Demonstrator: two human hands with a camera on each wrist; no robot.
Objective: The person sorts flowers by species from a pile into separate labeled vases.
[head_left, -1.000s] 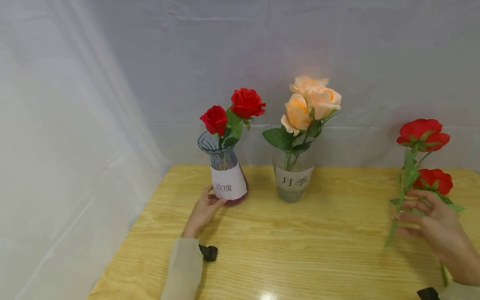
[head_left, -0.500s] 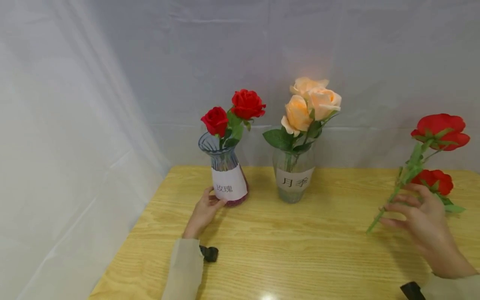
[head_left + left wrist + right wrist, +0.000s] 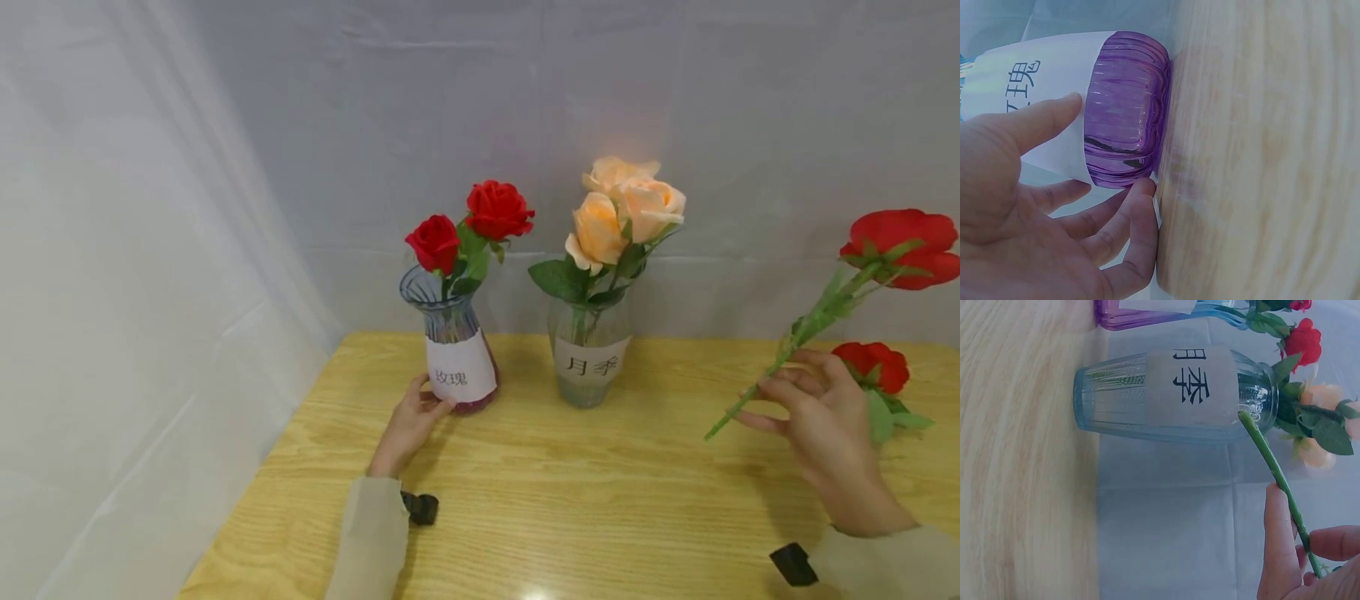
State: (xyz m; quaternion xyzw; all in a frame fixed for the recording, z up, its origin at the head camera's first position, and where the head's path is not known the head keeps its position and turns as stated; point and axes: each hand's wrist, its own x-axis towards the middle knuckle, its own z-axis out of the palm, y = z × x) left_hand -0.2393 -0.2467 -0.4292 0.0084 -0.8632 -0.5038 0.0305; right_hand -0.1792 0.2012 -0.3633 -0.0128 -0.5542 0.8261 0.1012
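Note:
My left hand (image 3: 411, 427) holds the lower part of a blue-and-purple glass vase (image 3: 442, 321). In the left wrist view its thumb lies on the white paper label (image 3: 1054, 69) and its other fingers are at the far side of the purple base (image 3: 1124, 106). Two red roses (image 3: 498, 210) stand in that vase. At the right, my right hand (image 3: 828, 425) pinches the green stem of an artificial red rose (image 3: 900, 250). The bloom points up and right, the bare stem end down and left. In the right wrist view the stem end overlaps a clear vase (image 3: 1116, 394).
The clear vase, labelled with two characters, holds several peach roses (image 3: 600, 229) and stands near the back of the wooden table (image 3: 570, 500). Another red rose (image 3: 873, 367) lies on the table at the right, partly behind my right hand. A pale sheet (image 3: 412, 100) hangs behind.
My right hand has moved left with the red rose. The rose has tilted, its bloom swinging up and right, its stem end left. My left hand has stayed on the vase.

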